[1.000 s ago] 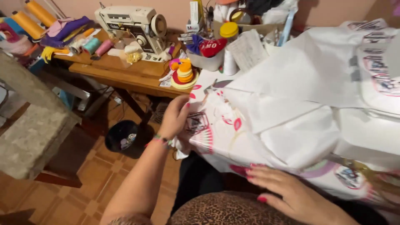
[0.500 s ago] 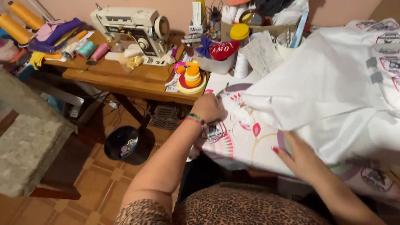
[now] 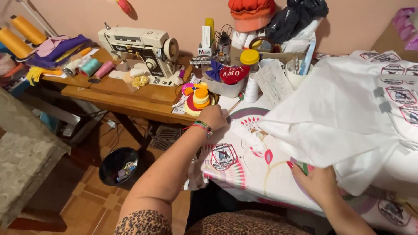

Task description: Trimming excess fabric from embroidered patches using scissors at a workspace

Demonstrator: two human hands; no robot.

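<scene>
The left hand [image 3: 213,117] sits at frame centre, fingers curled closed around a thin pencil-like stick [image 3: 234,105] near the left edge of the counter [image 3: 244,174], just beside a stack of coloured round felt discs [image 3: 198,101]. The right hand [image 3: 315,182], at lower right, lies open and flat under the hem of the large white printed cloth [image 3: 348,122], which fills the right half. Open floor [image 3: 87,191] lies lower left. Compared with half a second earlier, the left hand has moved up toward the discs.
</scene>
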